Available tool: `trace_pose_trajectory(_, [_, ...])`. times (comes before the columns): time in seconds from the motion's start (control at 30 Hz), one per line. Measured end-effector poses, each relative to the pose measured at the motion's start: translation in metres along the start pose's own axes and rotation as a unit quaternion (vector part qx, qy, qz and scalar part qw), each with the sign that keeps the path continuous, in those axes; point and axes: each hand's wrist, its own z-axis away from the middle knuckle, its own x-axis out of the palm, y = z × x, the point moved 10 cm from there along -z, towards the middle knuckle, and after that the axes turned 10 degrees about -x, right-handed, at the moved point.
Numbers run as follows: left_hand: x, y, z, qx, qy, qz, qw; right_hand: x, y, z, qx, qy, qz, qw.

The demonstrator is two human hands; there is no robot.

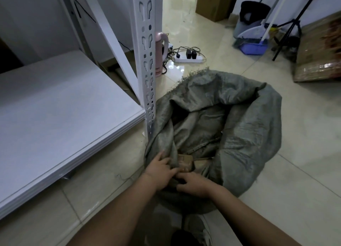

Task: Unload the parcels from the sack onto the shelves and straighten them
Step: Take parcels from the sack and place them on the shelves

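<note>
Both hands, left hand [160,170] and right hand [193,185], grasp a brown parcel [185,162] inside the sack [239,135] beside the shelf post [145,61].

Dim room, glare on glossy floor [184,24], wide-angle bending at edges

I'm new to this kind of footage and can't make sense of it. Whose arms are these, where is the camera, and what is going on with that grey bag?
There is no machine here. The one picture comes from a camera worn on a person's head, looking down at their own bare arms. The left hand and right hand reach into the near edge of a grey woven sack standing open on the tiled floor. Between the fingers shows a brown parcel, still inside the sack; both hands touch it, but how firmly they hold it cannot be told. To the left is a white shelf on a slotted metal post, bare in the part shown. Behind lie a power strip and a pink kettle.
</note>
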Motion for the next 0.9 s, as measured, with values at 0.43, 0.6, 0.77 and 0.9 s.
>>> trace_pose_trajectory(0.43, [0.012,0.011,0.004,-0.059,-0.040,0.011,0.997,-0.062,0.042,0.034,0.172,0.212,0.299,0.914])
trace_pose_trajectory(0.6, [0.005,0.012,-0.004,-0.034,0.014,0.061,0.997,-0.052,0.017,-0.006,0.031,0.133,0.387,0.912])
trace_pose_trajectory(0.77, [0.019,0.015,-0.005,0.008,0.019,0.044,0.999,-0.025,0.027,-0.045,0.057,0.056,0.374,0.924])
trace_pose_trajectory(0.9, [0.038,-0.015,-0.006,-0.086,-0.025,0.000,0.996,-0.020,0.036,-0.048,0.088,0.098,0.380,0.916])
